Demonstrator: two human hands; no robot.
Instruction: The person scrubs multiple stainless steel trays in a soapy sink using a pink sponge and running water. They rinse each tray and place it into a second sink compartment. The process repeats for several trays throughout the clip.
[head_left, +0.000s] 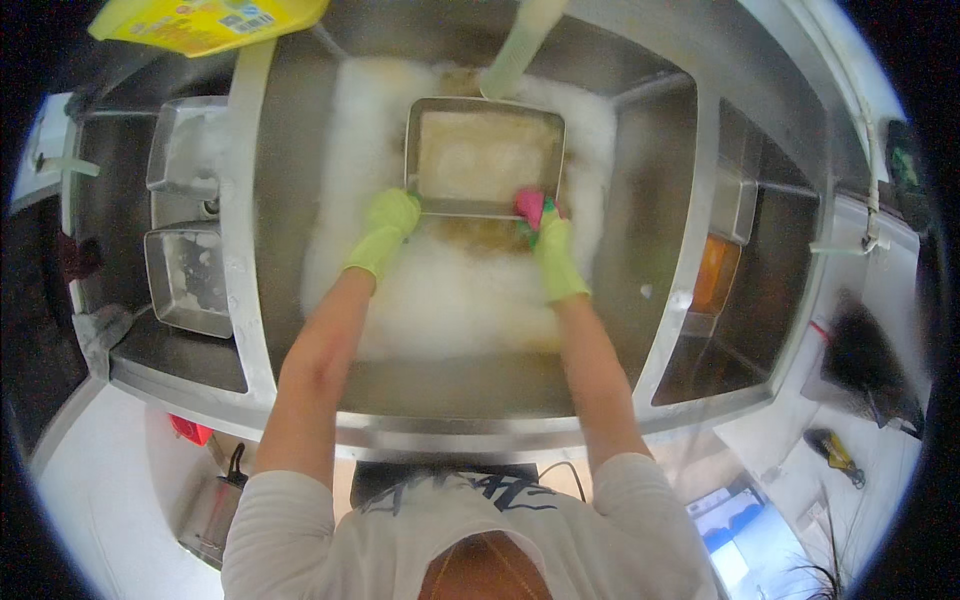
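A rectangular metal pan (491, 146) is held above white suds (450, 300) in the middle basin of a stainless steel sink (292, 187). In a yellow-green rubber glove, my left hand (392, 214) grips the pan at its near left corner. My right hand (553, 232), gloved the same way, holds a pink scrubbing cloth or sponge (529, 205) against the near right corner. Some green shows around the pink piece; whether it belongs to it or to the glove I cannot tell. The fingers of both hands are partly hidden.
Two metal pans (189, 281) sit in the left basin. The right basin holds metal containers, one with an orange inside (714, 274). A pale ribbed hose (517, 52) hangs over the far side of the middle basin. A yellow package (202, 26) juts in at top left.
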